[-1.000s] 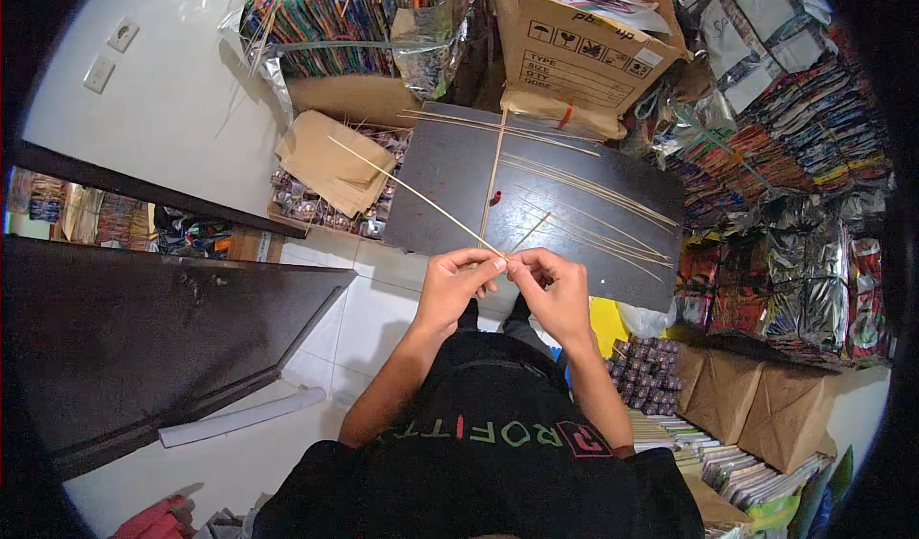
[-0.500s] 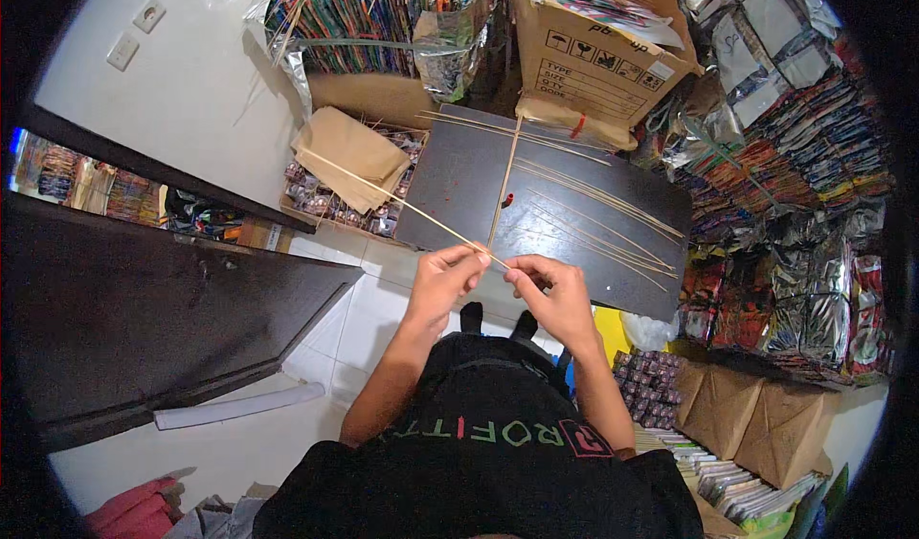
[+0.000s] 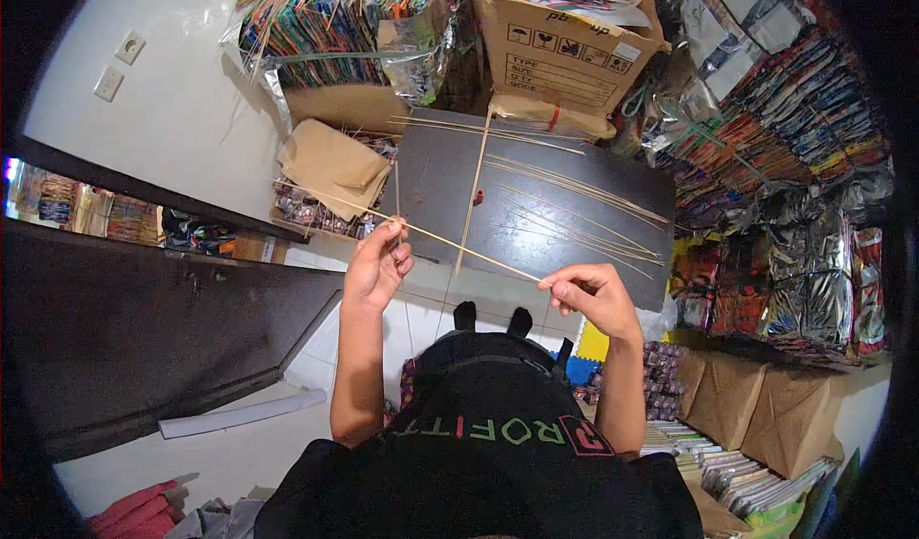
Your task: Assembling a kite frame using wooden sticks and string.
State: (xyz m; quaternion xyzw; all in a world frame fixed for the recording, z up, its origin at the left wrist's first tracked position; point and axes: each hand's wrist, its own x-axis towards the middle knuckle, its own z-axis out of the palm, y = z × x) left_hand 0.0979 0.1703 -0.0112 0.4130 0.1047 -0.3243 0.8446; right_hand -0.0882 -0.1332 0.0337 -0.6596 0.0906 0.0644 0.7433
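Beyond left hand (image 3: 380,266) and right hand (image 3: 598,298), fingers pinching one stick (image 3: 498,262), carton (image 3: 574,75) of sheets (image 3: 565,1).

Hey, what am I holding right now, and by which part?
A stick: the left grip pinches it partway along, the right grip at or near its right end. Whether the left also holds the upright strand there, I can't tell.

Far carton (image 3: 574,84) is being cropped by the far picture edge, red cloth (image 3: 139,512) by the near. Held stick's (image 3: 431,235) left end is being lost against brown paper (image 3: 330,161).
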